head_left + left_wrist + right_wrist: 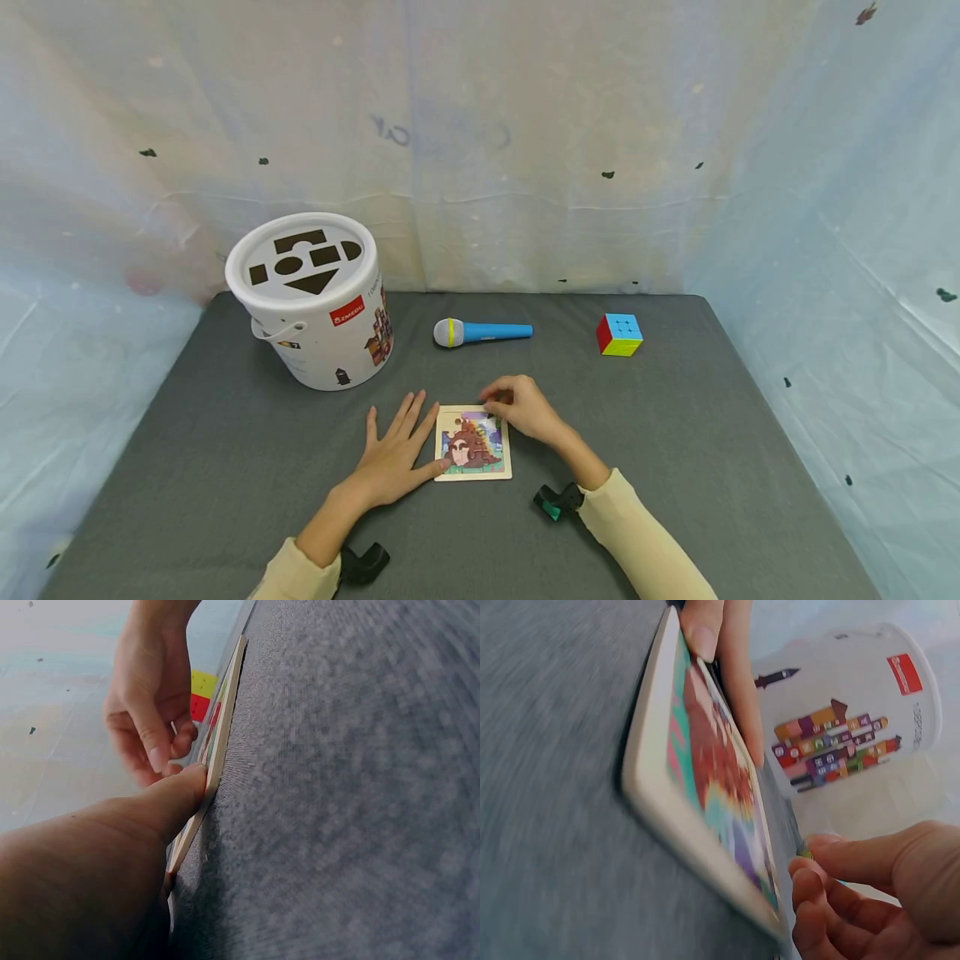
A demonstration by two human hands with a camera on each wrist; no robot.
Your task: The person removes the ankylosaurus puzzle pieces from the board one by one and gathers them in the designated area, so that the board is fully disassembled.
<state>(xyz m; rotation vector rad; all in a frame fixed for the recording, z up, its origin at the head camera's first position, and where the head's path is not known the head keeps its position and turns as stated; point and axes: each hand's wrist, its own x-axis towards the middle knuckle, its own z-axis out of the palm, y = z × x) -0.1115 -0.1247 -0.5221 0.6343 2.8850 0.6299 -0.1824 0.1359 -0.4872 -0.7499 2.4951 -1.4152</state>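
Note:
A small wooden jigsaw puzzle (474,450) with a brown cartoon animal in a pale frame lies flat on the grey cloth. My left hand (392,460) is spread beside it, palm down, its thumb resting on the lower left edge of the frame. Over the top right corner, my right hand (528,410) has thumb and fingertips together. In the right wrist view, a small green-yellow puzzle piece (804,850) shows at those fingertips, mostly hidden by them. The left wrist view sees the puzzle nearly edge-on, with the left thumb pressing its rim.
A white lidded bucket (315,333) with shaped holes in its top stands at the back left. Behind the puzzle lies a blue toy microphone (495,332). A puzzle cube (620,335) sits at the back right. Pale sheeting (480,208) hangs around the table.

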